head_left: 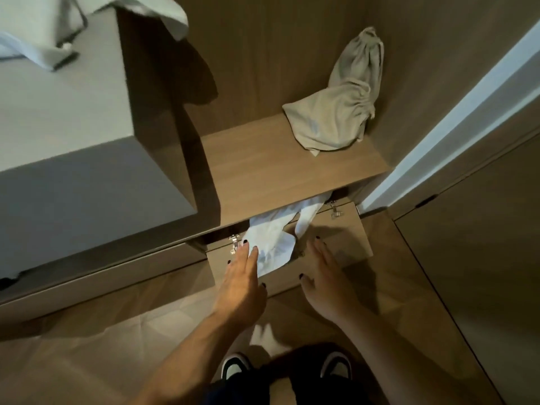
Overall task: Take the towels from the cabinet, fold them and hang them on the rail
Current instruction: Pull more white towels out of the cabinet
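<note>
Head view, looking steeply down: a person reaches with both bare arms toward a low wooden cabinet whose drop-down wooden door (336, 244) lies open and tilted outward, its metal hinges (233, 242) showing at either end. A crumpled white towel (273, 244) spills from the dark cabinet opening (344, 197) over the door's inner face, just below centre frame. The left hand (241, 283), fingers straight and held loosely together, rests its fingertips on the towel's left edge at about 7 o'clock of the cloth. The right hand (324, 280), fingers spread and relaxed, hovers over the door just beside the towel at about 4 o'clock of it; whether it touches the wood cannot be told. Above the opening, a wooden shelf (263, 171) carries a rumpled beige cloth bag (339, 112) toward 1 o'clock, leaning into the corner. A grey block-shaped counter (67, 112) fills the frame at 9 to 10 o'clock, with a pale towel (35, 24) draped over its far top at 11 o'clock. At 6 o'clock, black-and-white shoes (233, 365) stand on the tan floor (87, 346).
</note>
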